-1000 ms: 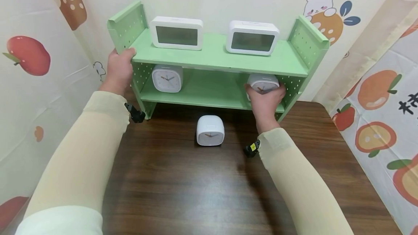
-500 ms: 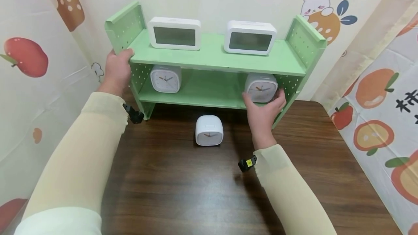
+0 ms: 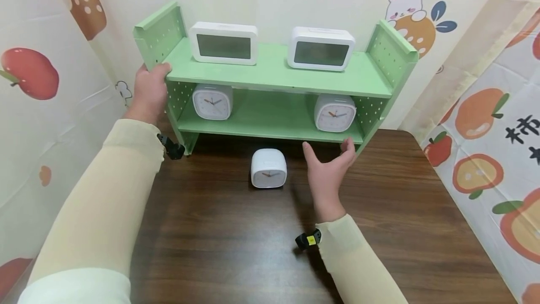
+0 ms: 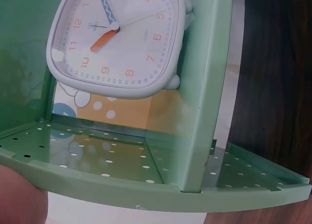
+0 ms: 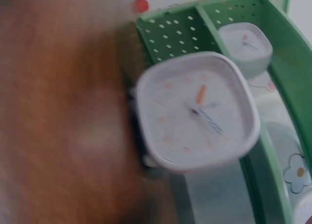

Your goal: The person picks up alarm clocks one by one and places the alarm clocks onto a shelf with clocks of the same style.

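Note:
A green two-tier shelf (image 3: pixel 270 76) stands at the back of the table. At its left side panel, my left hand (image 3: pixel 150 88) grips the edge, with the thumb on the upper tier's front corner. Two white analog alarm clocks sit on the lower tier, a left one (image 3: pixel 213 102) and a right one (image 3: pixel 335 113). In front of the shelf, a third white alarm clock (image 3: pixel 268 169) stands on the table; it also looms large as an alarm clock (image 5: pixel 197 112) in the right wrist view. Right of it hovers my right hand (image 3: pixel 326 172), thumb and fingers spread, holding nothing.
On the upper tier stand two white digital clocks, a left one (image 3: pixel 224 43) and a right one (image 3: pixel 321 49). Dark wooden tabletop (image 3: pixel 219 238) extends before the shelf. Fruit-printed curtains (image 3: pixel 476 121) enclose the back and sides.
My right hand has let go of the right alarm clock on the lower tier and drawn back toward me and slightly left. The left hand keeps its grip on the shelf.

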`<action>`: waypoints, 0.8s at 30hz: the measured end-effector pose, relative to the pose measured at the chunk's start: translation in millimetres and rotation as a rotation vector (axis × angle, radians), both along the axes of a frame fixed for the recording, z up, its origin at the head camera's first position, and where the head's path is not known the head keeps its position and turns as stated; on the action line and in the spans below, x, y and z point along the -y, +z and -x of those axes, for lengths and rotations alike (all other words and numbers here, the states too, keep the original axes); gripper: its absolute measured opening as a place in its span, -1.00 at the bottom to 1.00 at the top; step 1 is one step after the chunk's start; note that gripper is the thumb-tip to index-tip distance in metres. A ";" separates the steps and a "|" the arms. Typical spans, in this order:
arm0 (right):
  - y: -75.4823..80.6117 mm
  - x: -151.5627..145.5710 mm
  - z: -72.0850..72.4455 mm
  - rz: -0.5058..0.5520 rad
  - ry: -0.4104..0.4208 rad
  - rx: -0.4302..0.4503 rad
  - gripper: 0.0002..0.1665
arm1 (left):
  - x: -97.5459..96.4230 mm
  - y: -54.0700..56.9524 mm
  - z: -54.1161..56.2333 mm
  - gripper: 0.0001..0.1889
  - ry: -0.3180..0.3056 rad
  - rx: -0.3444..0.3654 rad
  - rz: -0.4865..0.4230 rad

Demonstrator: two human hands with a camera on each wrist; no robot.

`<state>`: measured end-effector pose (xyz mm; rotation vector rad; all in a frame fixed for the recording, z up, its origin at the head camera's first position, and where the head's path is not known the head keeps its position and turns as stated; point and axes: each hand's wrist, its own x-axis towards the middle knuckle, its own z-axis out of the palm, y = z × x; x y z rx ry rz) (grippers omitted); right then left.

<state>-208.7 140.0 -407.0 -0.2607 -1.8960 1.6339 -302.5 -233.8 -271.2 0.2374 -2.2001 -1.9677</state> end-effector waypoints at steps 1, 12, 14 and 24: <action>-3.6 2.2 -1.3 -0.005 0.002 0.005 0.29 | 0.0 -0.1 -0.2 -0.46 0.000 0.001 -0.005; -30.0 31.1 -10.6 0.007 0.075 0.064 0.15 | -1.8 1.8 -0.3 -0.48 0.010 -0.016 -0.020; -31.0 38.8 -12.8 0.017 0.100 0.085 0.11 | -2.0 2.4 -1.0 -0.48 0.011 -0.013 -0.023; -32.0 70.2 -20.0 0.008 0.175 0.171 0.16 | -2.8 3.3 -1.7 -0.48 0.017 -0.011 -0.032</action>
